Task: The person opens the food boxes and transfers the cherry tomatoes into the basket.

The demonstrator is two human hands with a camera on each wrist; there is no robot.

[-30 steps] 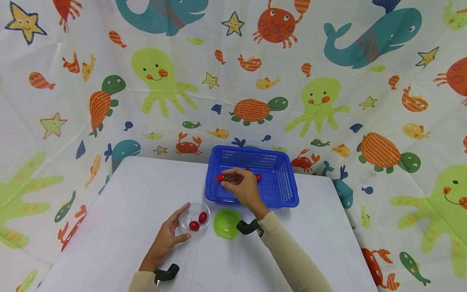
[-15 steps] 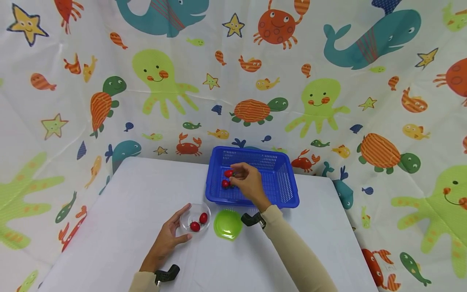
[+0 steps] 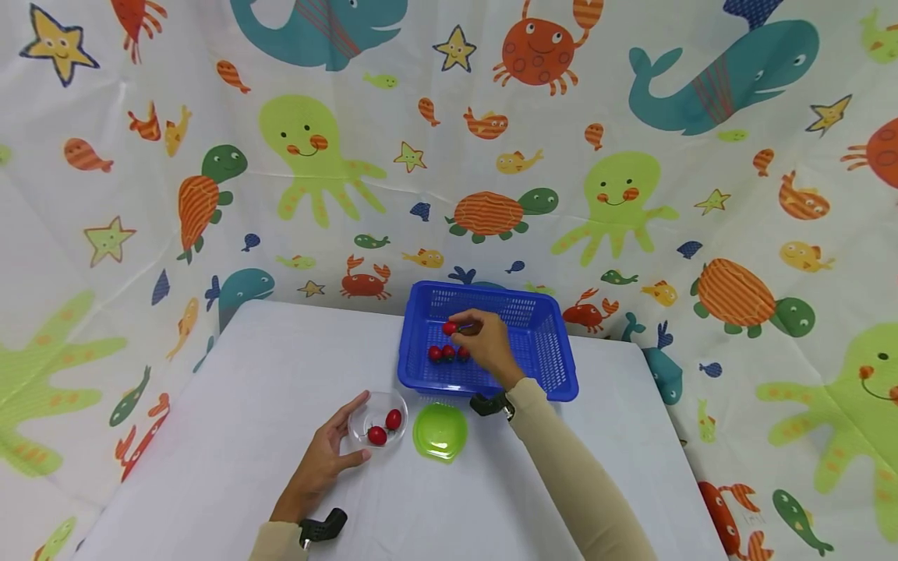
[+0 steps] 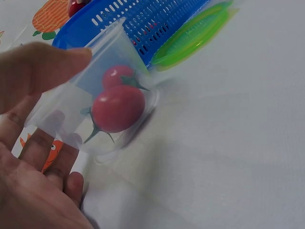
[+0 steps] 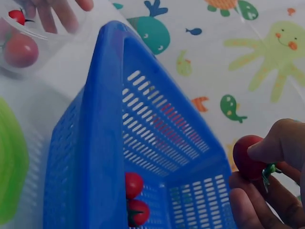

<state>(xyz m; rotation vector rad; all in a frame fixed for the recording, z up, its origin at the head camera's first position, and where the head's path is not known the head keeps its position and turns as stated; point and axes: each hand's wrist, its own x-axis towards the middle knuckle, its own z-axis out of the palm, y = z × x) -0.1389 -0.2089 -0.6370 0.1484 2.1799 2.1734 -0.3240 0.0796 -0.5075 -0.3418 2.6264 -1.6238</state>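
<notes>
My left hand point(image 3: 317, 466) holds a clear plastic cup point(image 3: 359, 438) on the white table, thumb on one side and fingers on the other. Two red cherry tomatoes point(image 4: 118, 108) with green stems lie inside the cup. Over the blue basket point(image 3: 570, 366), my right hand point(image 3: 491, 347) pinches another cherry tomato point(image 5: 248, 156) between thumb and fingers, its green stem showing in the right wrist view. Several more cherry tomatoes point(image 3: 448, 353) sit in a row on the basket floor, partly below the right hand.
A green lid-like dish point(image 3: 440, 431) lies between the cup and the basket's near side. The slotted basket stands at the table's back edge. Behind it hangs a white cloth point(image 3: 449, 265) printed with sea animals. White table surface point(image 3: 435, 514) stretches in front.
My right hand has moved right and slightly away from me, still pinching the tomato. More tomatoes on the basket floor have come into view. My left hand and the cup stay in place.
</notes>
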